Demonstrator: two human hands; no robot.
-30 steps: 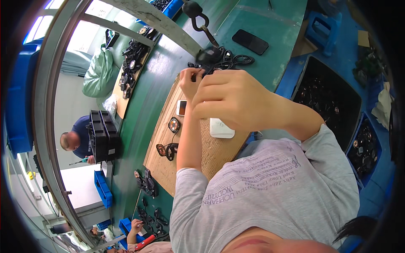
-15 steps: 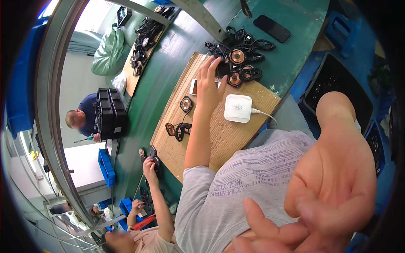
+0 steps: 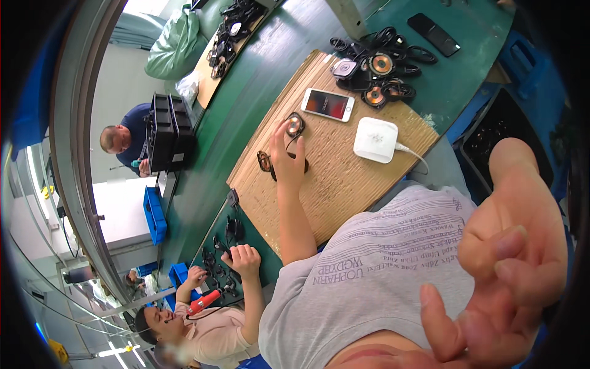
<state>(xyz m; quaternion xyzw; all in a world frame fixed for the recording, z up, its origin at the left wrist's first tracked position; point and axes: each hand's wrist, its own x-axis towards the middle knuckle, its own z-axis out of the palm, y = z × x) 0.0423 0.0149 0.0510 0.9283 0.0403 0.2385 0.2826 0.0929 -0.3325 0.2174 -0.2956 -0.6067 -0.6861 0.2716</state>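
My left hand [image 3: 287,161] reaches over the corrugated cardboard sheet [image 3: 332,184], fingers stretched out and thumb apart. Its fingertips are beside a round copper-coil charging pad [image 3: 295,125]; whether they touch it I cannot tell. The pad's black cable runs partly hidden under the hand, and a second coil pad [image 3: 263,161] lies to the left. Large and close to the camera, my right hand [image 3: 519,258] is palm up with loosely bent, separated fingers and nothing visible in it. A white phone [image 3: 329,104] with a lit screen lies near a white square box [image 3: 375,139] with a white cord.
Coil pads with black cables [image 3: 381,64] are heaped at the cardboard's far edge, near a black phone [image 3: 434,34]. A metal post [image 3: 347,18] rises from the green table [image 3: 246,123]. A co-worker [image 3: 209,320] handles cables at left; another person [image 3: 126,135] stands beyond black crates [image 3: 169,132].
My left hand has moved from beside the white phone and cable heap to the coil pad on the cardboard. The phone and a silver-faced pad now show fully. The view has shifted.
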